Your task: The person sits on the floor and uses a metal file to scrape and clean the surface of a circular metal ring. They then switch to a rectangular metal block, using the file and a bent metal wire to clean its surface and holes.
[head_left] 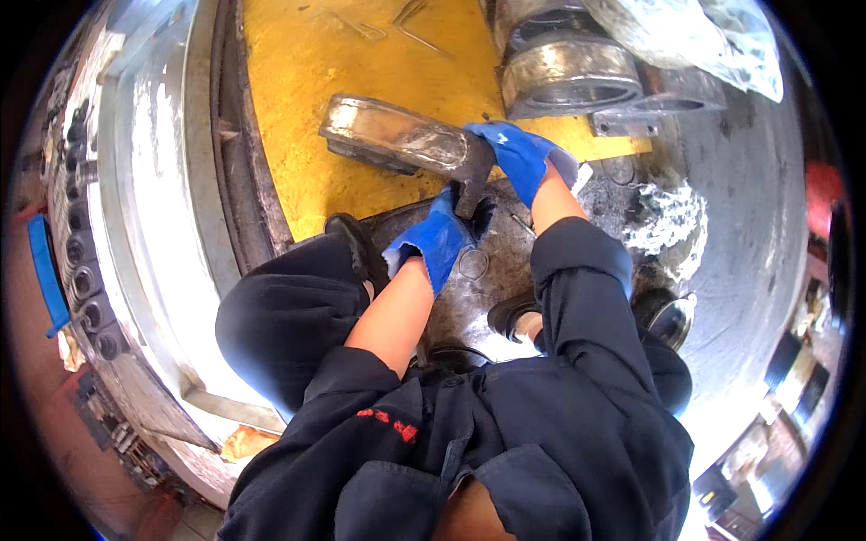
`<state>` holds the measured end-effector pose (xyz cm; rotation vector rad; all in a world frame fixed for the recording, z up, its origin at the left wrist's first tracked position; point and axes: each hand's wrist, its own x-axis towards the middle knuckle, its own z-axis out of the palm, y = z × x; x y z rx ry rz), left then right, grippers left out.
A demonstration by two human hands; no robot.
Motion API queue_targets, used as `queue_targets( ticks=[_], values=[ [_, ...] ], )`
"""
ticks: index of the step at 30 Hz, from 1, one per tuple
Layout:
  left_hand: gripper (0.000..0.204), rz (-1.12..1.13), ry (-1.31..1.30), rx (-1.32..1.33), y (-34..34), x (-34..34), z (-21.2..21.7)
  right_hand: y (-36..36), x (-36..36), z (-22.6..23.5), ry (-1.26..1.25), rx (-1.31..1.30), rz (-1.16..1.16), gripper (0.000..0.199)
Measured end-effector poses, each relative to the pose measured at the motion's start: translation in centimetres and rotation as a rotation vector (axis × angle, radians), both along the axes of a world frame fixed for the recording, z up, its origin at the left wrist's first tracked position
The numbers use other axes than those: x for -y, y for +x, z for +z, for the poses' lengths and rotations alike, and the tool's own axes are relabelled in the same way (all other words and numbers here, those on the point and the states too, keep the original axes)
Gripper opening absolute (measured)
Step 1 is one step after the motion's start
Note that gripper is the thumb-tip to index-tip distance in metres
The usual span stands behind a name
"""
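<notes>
Both gloved hands grasp the metal part's right end: the right hand [525,160] at its upper corner, the left hand [437,236] below; the metal part [392,135] extends leftward from them.

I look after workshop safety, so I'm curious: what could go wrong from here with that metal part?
Pinched fingers: the left hand and right hand are both at one end of the metal part, so a sudden shift might trap them.
Foot injury: the left shoe is near the edge of the yellow surface, so the part could strike it if it slid or tipped.
</notes>
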<state>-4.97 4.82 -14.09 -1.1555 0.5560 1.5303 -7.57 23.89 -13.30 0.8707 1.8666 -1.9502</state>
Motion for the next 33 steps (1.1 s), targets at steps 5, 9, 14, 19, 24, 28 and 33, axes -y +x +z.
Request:
queue_targets(
  ticks=[5, 9, 14, 19, 24, 28, 33],
  values=[
    [0.054, 0.155, 0.049, -0.001, -0.1, 1.1, 0.4, 0.5, 0.7, -1.3, -0.035, -0.002, -0.019, 0.039],
    [0.044, 0.235, -0.012, 0.002, 0.2, 5.8, -1.2, 3.2, 5.6, 0.9, 0.101, -0.247, -0.042, 0.043],
    [0.039, -0.025, -0.008, -0.171, -1.6, 13.9, -2.7, 6.0, 14.3, -0.6, 0.293, 0.111, -0.551, 0.05],
    [0.037, -0.188, -0.043, -0.15, -0.2, 9.3, -0.8, 12.6, 10.5, -4.5, -0.111, 0.092, -0.86, 0.05],
    [0.035, -0.053, -0.061, -0.112, -2.2, 13.1, -0.1, 10.4, 12.3, 8.7, -0.206, 0.077, -0.534, 0.055],
    [0.034, -0.093, -0.105, -0.046, -0.4, 10.0, 1.2, 11.2, 9.6, 9.7, -0.088, 0.034, -0.314, 0.047],
    [0.032, -0.063, -0.057, 0.027, -1.6, 11.9, -0.7, 7.2, 9.7, 9.6, 0.259, 0.297, -0.089, 0.049]
  ],
)
